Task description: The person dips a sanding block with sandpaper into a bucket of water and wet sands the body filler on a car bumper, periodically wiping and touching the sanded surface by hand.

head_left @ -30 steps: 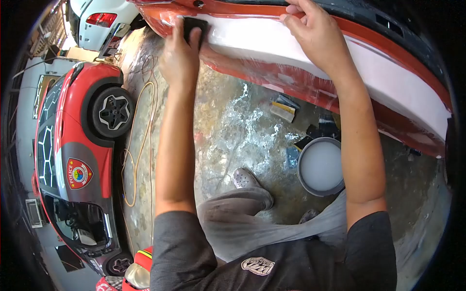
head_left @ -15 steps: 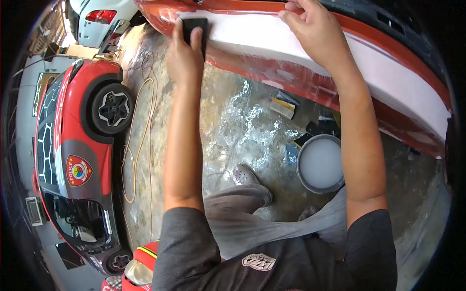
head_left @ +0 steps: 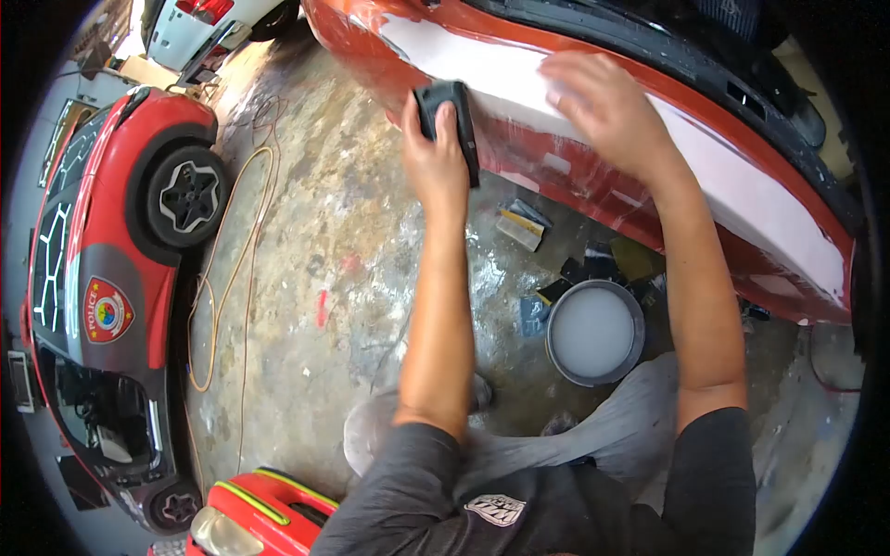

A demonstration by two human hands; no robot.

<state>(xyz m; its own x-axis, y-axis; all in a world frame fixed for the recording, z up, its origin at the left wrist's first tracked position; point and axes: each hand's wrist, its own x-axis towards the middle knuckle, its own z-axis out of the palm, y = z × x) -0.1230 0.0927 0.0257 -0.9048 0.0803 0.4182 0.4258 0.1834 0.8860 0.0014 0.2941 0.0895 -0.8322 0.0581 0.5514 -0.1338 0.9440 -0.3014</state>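
My left hand (head_left: 438, 162) is wrapped round a black sanding block (head_left: 447, 102), held at the lower edge of an orange-red car panel (head_left: 362, 42). Whether the block touches the panel I cannot tell. Over the smooth white patch (head_left: 501, 79) on that panel is my right hand (head_left: 607, 116), blurred by motion. Its fingers look stretched out, with the thumb apart and nothing seen in them. Whitish streaks run down the red paint below the patch.
A round tub of milky water (head_left: 593, 332) stands on the wet floor, with dark sheets (head_left: 593, 264) beside it. Nearby lies a small yellowish block (head_left: 520, 229). A red police-marked car (head_left: 111, 241) is on the left, past a looped hose (head_left: 215, 306).
My left hand has brought the sanding block down off the white patch to the panel's lower edge. The right hand's fingers have straightened over the patch. The head view has shifted.
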